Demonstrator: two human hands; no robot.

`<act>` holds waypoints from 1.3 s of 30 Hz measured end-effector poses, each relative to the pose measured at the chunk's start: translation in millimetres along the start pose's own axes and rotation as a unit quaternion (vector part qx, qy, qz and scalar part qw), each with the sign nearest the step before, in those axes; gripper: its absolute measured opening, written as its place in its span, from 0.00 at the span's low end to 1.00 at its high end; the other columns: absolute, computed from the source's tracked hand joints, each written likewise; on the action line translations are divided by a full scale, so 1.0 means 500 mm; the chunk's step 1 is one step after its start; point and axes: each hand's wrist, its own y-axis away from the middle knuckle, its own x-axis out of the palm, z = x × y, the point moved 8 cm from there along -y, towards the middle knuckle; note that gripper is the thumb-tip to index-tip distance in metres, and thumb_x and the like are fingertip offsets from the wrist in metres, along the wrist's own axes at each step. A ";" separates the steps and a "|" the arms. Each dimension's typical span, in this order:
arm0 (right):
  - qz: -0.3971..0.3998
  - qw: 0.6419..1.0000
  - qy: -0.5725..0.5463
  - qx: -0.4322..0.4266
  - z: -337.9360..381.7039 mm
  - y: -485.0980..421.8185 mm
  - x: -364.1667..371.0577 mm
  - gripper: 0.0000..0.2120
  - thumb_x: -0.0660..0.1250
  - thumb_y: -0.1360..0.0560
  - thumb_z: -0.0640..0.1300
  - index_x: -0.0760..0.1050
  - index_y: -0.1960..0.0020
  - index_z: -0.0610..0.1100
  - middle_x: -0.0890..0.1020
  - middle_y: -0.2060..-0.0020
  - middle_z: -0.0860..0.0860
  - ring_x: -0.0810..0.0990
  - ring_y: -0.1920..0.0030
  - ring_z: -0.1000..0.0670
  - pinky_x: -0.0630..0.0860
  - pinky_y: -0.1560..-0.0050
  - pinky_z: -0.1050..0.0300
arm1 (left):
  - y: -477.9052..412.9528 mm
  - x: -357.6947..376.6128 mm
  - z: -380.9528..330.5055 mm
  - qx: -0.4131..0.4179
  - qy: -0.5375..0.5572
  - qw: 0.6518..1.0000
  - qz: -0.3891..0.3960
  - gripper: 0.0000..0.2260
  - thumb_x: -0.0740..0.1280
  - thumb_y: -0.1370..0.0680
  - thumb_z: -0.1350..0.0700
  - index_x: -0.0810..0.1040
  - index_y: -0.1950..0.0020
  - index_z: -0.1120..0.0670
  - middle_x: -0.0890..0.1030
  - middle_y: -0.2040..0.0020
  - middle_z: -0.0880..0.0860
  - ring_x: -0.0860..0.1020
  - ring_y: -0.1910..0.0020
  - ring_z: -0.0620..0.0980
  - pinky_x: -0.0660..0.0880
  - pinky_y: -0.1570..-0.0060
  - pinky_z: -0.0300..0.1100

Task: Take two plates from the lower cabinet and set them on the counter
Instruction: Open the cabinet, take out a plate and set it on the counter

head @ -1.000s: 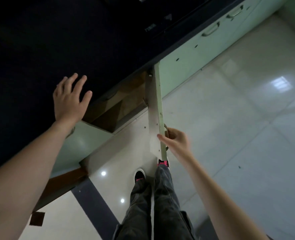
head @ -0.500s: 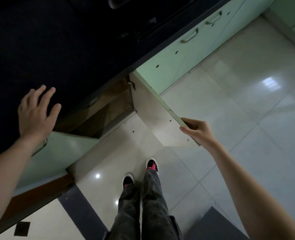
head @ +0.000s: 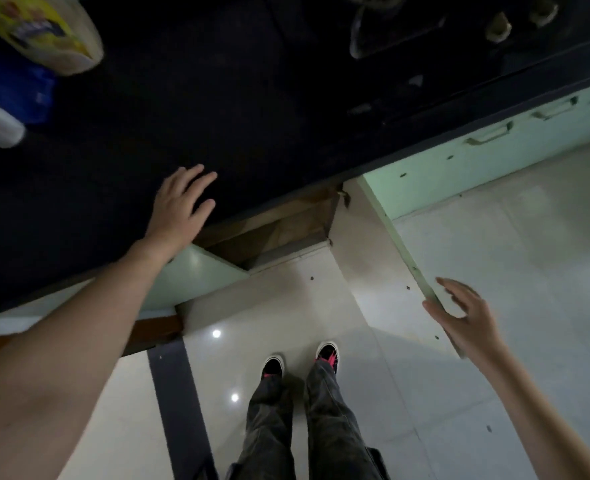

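Note:
The lower cabinet [head: 286, 230] under the dark counter [head: 217, 116] stands with both doors swung out. Its brown wooden inside shows only in part, and no plates are visible. The right door [head: 366, 258] is swung wide over the floor; my right hand [head: 466, 317] is at its outer edge, fingers spread, no longer gripping it. The left door [head: 189, 271] juts out pale green below my left hand [head: 179, 206], which rests flat with fingers apart on the counter's front edge.
A yellow-labelled packet [head: 40, 32] and a blue and white container [head: 9, 98] lie on the counter at far left. A stove [head: 407, 32] sits at the counter's right. Closed green drawers [head: 494, 150] run to the right. My feet [head: 300, 362] stand on shiny pale tiles.
The right door swung further open, and my right hand released its edge and spread its fingers. The view shifted, bringing the left hand toward the middle of the counter edge.

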 end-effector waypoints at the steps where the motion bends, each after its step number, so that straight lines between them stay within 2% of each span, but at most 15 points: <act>1: -0.037 0.998 0.029 -0.045 0.040 0.004 -0.003 0.19 0.74 0.28 0.37 0.79 0.38 0.40 0.81 0.43 0.47 0.80 0.42 0.48 0.73 0.43 0.64 | 0.011 -0.016 -0.003 -0.036 0.072 0.997 -0.021 0.19 0.59 0.19 0.49 0.70 0.27 0.49 0.68 0.26 0.50 0.61 0.25 0.53 0.59 0.26 0.53; 3: -0.062 0.985 0.049 -0.154 0.152 0.019 0.023 0.15 0.72 0.26 0.40 0.79 0.39 0.43 0.81 0.45 0.50 0.79 0.42 0.58 0.68 0.44 0.74 | 0.058 -0.054 0.010 -0.144 0.246 0.952 -0.110 0.16 0.60 0.19 0.51 0.76 0.33 0.52 0.75 0.34 0.49 0.70 0.32 0.48 0.67 0.30 0.47; 4: -0.043 0.977 0.045 -0.203 0.213 0.028 0.053 0.14 0.70 0.25 0.43 0.79 0.39 0.45 0.81 0.45 0.53 0.77 0.42 0.66 0.66 0.45 0.78 | 0.093 -0.067 0.023 -0.197 0.332 0.909 -0.158 0.15 0.61 0.20 0.52 0.78 0.35 0.53 0.77 0.37 0.49 0.74 0.35 0.48 0.70 0.34 0.43; 6: 0.019 0.957 0.038 -0.286 0.330 0.050 0.136 0.14 0.66 0.24 0.47 0.79 0.39 0.47 0.80 0.45 0.57 0.74 0.41 0.70 0.67 0.42 0.77 | 0.174 -0.071 0.052 -0.276 0.460 0.813 -0.225 0.14 0.61 0.20 0.54 0.79 0.38 0.56 0.81 0.41 0.54 0.78 0.40 0.49 0.74 0.40 0.40; 8: 0.087 0.931 0.029 -0.354 0.438 0.077 0.241 0.14 0.67 0.23 0.46 0.79 0.38 0.45 0.81 0.45 0.55 0.77 0.42 0.63 0.70 0.41 0.74 | 0.258 -0.052 0.095 -0.345 0.547 0.718 -0.259 0.13 0.60 0.19 0.56 0.78 0.39 0.59 0.82 0.43 0.57 0.80 0.43 0.53 0.76 0.42 0.42; 11: 0.178 0.883 0.040 -0.432 0.575 0.116 0.404 0.16 0.69 0.24 0.39 0.79 0.37 0.40 0.82 0.43 0.48 0.80 0.40 0.50 0.75 0.39 0.60 | 0.364 0.018 0.160 -0.430 0.650 0.570 -0.260 0.15 0.62 0.19 0.54 0.76 0.36 0.59 0.82 0.41 0.56 0.80 0.40 0.55 0.74 0.36 0.46; 14: 0.242 0.821 0.073 -0.512 0.685 0.148 0.555 0.17 0.67 0.23 0.40 0.77 0.34 0.38 0.80 0.39 0.44 0.78 0.37 0.48 0.74 0.35 0.57 | 0.418 0.095 0.214 -0.479 0.697 0.473 -0.247 0.19 0.60 0.18 0.51 0.72 0.30 0.59 0.78 0.34 0.58 0.77 0.35 0.56 0.71 0.33 0.49; 17: 0.288 0.762 0.145 -0.562 0.749 0.143 0.691 0.21 0.66 0.22 0.41 0.73 0.30 0.39 0.77 0.33 0.43 0.73 0.31 0.45 0.68 0.29 0.56 | 0.415 0.165 0.249 -0.498 0.720 0.415 -0.249 0.22 0.61 0.19 0.49 0.69 0.28 0.59 0.75 0.31 0.59 0.75 0.33 0.57 0.72 0.35 0.49; 19: 0.312 0.722 0.219 -0.577 0.767 0.123 0.767 0.24 0.65 0.21 0.46 0.68 0.26 0.43 0.72 0.27 0.46 0.65 0.24 0.46 0.57 0.24 0.56 | 0.384 0.204 0.252 -0.485 0.757 0.372 -0.231 0.26 0.63 0.20 0.46 0.66 0.27 0.60 0.73 0.29 0.59 0.71 0.30 0.58 0.70 0.33 0.51; 23: 0.291 0.638 0.346 -0.624 0.770 0.086 0.849 0.29 0.58 0.20 0.58 0.60 0.22 0.51 0.62 0.22 0.51 0.53 0.20 0.49 0.46 0.21 0.50 | 0.314 0.254 0.237 -0.415 0.829 0.317 -0.199 0.33 0.64 0.23 0.39 0.65 0.26 0.59 0.71 0.29 0.59 0.69 0.29 0.57 0.67 0.31 0.52; 25: 0.280 0.627 0.356 -0.634 0.771 0.079 0.857 0.30 0.56 0.21 0.60 0.59 0.22 0.53 0.62 0.22 0.52 0.52 0.20 0.49 0.46 0.21 0.50 | 0.286 0.257 0.235 -0.386 0.850 0.286 -0.217 0.30 0.67 0.25 0.37 0.72 0.34 0.59 0.76 0.36 0.57 0.73 0.33 0.56 0.69 0.32 0.50; 28: 0.272 0.630 0.348 -0.639 0.769 0.076 0.856 0.30 0.56 0.22 0.61 0.60 0.22 0.53 0.63 0.22 0.53 0.54 0.20 0.50 0.45 0.21 0.51 | 0.263 0.246 0.229 -0.346 0.870 0.239 -0.255 0.24 0.75 0.34 0.40 0.78 0.51 0.58 0.81 0.54 0.54 0.81 0.49 0.52 0.75 0.38 0.49; 30: 0.265 0.631 0.346 -0.641 0.772 0.074 0.855 0.30 0.56 0.22 0.61 0.60 0.22 0.54 0.64 0.23 0.53 0.55 0.21 0.50 0.45 0.22 0.52 | 0.254 0.241 0.226 -0.330 0.876 0.229 -0.268 0.17 0.75 0.31 0.43 0.77 0.56 0.55 0.80 0.62 0.51 0.81 0.57 0.48 0.76 0.42 0.47; 34: 0.261 0.631 0.339 -0.647 0.777 0.077 0.855 0.30 0.56 0.22 0.62 0.61 0.23 0.54 0.65 0.23 0.53 0.56 0.21 0.50 0.46 0.21 0.52 | 0.264 0.239 0.218 -0.347 0.863 0.197 -0.309 0.12 0.72 0.27 0.47 0.76 0.58 0.54 0.73 0.70 0.49 0.73 0.70 0.45 0.73 0.50 0.41; 39: 0.265 0.631 0.330 -0.650 0.777 0.081 0.857 0.29 0.56 0.22 0.62 0.61 0.23 0.55 0.65 0.23 0.54 0.55 0.21 0.52 0.47 0.22 0.52 | 0.350 0.252 0.199 -0.369 0.851 0.204 -0.315 0.16 0.73 0.26 0.49 0.76 0.46 0.58 0.74 0.65 0.52 0.76 0.67 0.47 0.79 0.53 0.44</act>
